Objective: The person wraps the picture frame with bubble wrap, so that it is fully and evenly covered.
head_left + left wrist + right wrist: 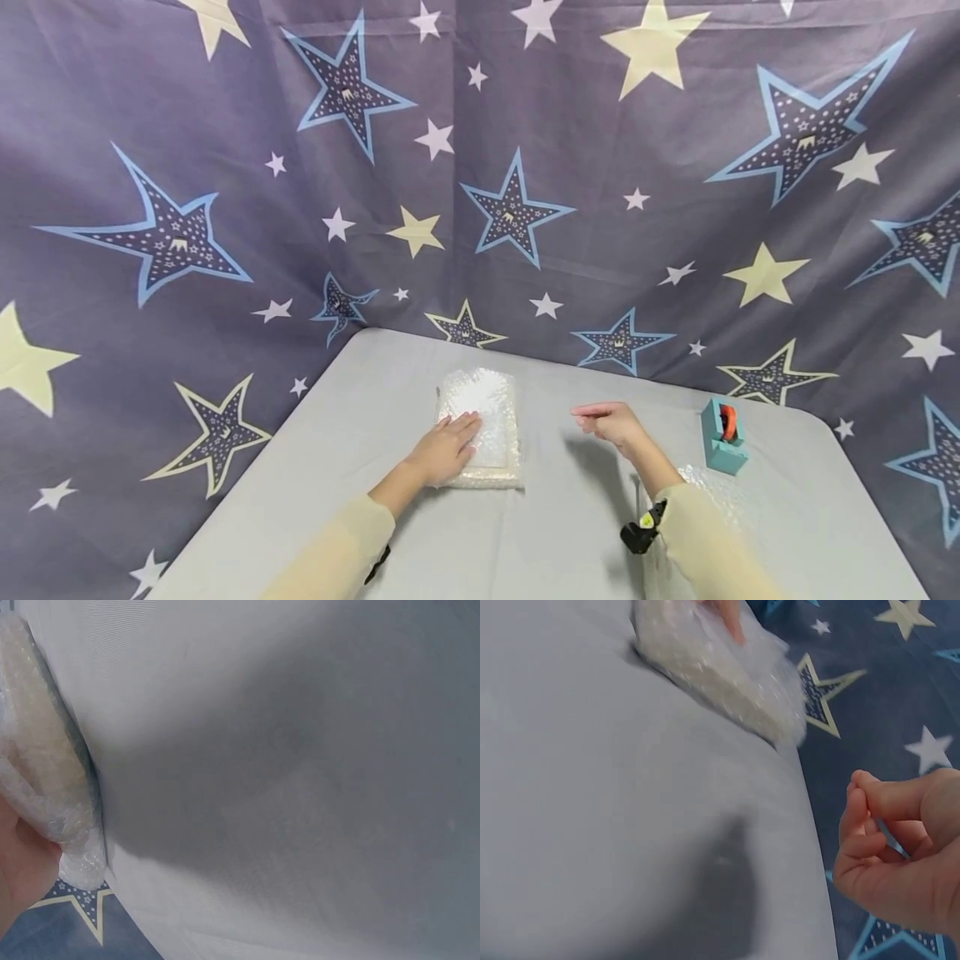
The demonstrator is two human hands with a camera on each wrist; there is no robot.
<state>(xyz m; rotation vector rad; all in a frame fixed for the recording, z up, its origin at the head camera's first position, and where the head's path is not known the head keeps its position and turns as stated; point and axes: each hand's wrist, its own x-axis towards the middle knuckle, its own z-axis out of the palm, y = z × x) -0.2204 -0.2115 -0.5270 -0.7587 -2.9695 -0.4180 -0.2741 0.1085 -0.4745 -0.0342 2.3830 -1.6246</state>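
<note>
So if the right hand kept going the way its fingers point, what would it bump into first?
Probably the bubble-wrapped package under the left hand; the right hand points leftward toward it, though hovering, so depth is uncertain.

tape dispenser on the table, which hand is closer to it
Right. The right hand hovers above the table to the left of the tape dispenser, not touching it. The left hand is farther away, resting flat on the bubble-wrapped package.

Bare grey table (540, 533) lies open between the bubble-wrapped parcel (483, 417), pressed flat under the left hand (442, 450), and the raised right hand (611, 423), while a teal tape dispenser (722, 437) stands near the right edge.
</note>
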